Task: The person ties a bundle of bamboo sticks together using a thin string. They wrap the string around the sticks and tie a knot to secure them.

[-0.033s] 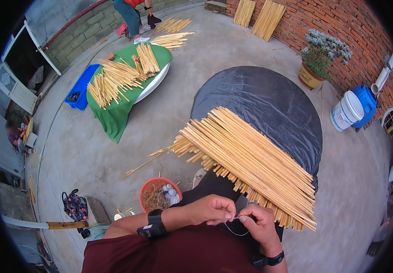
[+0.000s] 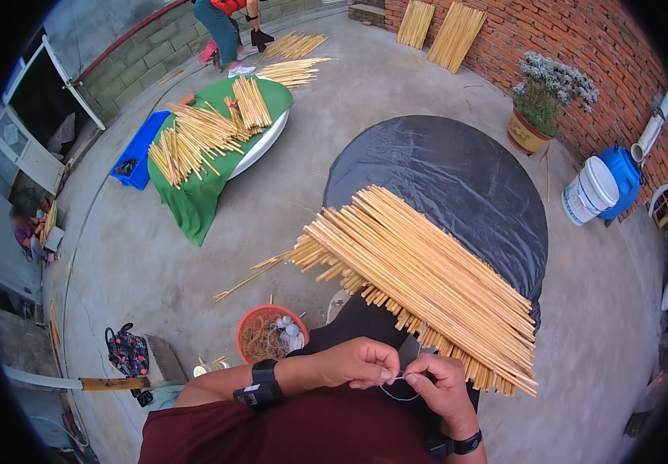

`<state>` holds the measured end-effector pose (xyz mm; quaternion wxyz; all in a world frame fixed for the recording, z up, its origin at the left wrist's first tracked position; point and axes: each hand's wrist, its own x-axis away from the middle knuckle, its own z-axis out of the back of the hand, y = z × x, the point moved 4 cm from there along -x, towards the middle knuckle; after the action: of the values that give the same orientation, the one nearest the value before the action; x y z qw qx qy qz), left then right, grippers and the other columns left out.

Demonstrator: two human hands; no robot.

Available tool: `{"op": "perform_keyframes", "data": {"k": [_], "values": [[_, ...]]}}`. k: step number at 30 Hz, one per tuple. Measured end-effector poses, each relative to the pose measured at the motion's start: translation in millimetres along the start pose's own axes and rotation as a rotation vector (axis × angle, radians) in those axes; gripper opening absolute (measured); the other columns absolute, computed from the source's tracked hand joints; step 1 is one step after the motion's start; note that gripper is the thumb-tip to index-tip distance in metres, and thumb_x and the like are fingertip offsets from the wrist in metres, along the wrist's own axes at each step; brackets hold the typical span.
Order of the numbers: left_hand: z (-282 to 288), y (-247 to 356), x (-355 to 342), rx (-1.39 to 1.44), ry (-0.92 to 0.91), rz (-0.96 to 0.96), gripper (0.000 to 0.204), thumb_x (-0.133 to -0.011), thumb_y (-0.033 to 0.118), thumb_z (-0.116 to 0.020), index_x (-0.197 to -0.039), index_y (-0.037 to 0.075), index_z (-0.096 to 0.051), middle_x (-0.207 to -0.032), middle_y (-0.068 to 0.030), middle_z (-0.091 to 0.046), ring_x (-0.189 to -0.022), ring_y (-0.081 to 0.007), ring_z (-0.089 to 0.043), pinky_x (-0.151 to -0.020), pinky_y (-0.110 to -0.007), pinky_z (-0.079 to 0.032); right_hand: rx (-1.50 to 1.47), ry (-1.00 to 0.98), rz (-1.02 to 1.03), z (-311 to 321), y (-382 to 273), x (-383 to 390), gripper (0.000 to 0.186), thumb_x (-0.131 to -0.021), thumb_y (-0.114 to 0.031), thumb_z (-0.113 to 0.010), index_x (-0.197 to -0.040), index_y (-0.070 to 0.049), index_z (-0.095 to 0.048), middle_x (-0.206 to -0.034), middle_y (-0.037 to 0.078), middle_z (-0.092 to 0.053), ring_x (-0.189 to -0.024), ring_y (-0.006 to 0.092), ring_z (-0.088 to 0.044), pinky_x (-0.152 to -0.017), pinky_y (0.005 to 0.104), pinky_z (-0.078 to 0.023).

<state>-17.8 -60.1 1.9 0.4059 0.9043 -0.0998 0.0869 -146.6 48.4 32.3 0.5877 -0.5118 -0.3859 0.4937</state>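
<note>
A thin white string [image 2: 400, 398] runs between my two hands in front of my lap, with a slack loop hanging below. My left hand [image 2: 365, 362] pinches one part of it between thumb and fingers. My right hand [image 2: 441, 383] pinches the string close by, its fingertips a short gap from the left ones. Just beyond my hands lies a thick layered mat of straw-coloured stalks [image 2: 427, 286], slanting from upper left to lower right. It rests partly on a round table covered in black plastic [image 2: 442, 166] and reaches over my legs.
An orange basket [image 2: 244, 340] with tangled fibre and string balls stands at my left. Farther left, a green cloth [image 2: 199, 205] bears more stalks, beside a blue crate [image 2: 137, 179]. A potted plant [image 2: 531, 135] and white bucket [image 2: 591, 189] stand right. Another person [image 2: 224, 35] bends at the back.
My fingers have shifted slightly on the string, and its loop looks a little different. The mat of stalks stays in place.
</note>
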Motion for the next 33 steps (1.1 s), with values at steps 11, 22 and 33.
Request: {"op": "perform_keyframes", "data": {"k": [11,22,33], "values": [[-13,-17,-42,0.046,-0.202,0.112,0.016,-0.088,0.016,-0.061,-0.091,0.0,-0.06,-0.073,-0.0008,-0.055,-0.048,-0.0042,-0.043,-0.045,-0.019,-0.033,-0.303,-0.21,0.018,36,21,1,0.011,-0.085,-0.014,-0.066,-0.084,-0.003,-0.065,-0.068,0.003,-0.063,-0.058,0.0122,-0.059,-0.054,0.0238,-0.043],[-24,-39,-75,0.086,-0.217,0.116,0.017,-0.087,0.015,-0.063,-0.087,-0.002,-0.061,-0.07,-0.0027,-0.055,-0.047,-0.0054,-0.044,-0.045,-0.019,-0.034,-0.307,-0.365,0.143,73,28,4,0.008,-0.084,-0.01,-0.066,-0.092,-0.007,-0.068,-0.077,0.005,-0.067,-0.065,0.0191,-0.065,-0.058,0.0271,-0.047],[-30,-51,-68,0.239,-0.044,-0.013,0.016,-0.091,0.015,-0.06,-0.093,-0.001,-0.059,-0.069,-0.0021,-0.054,-0.046,-0.005,-0.042,-0.046,-0.02,-0.034,-0.3,-0.344,0.15,79,33,-1,0.008,-0.079,-0.006,-0.069,-0.086,-0.005,-0.068,-0.07,0.005,-0.061,-0.059,0.0176,-0.058,-0.054,0.0281,-0.044]]}}
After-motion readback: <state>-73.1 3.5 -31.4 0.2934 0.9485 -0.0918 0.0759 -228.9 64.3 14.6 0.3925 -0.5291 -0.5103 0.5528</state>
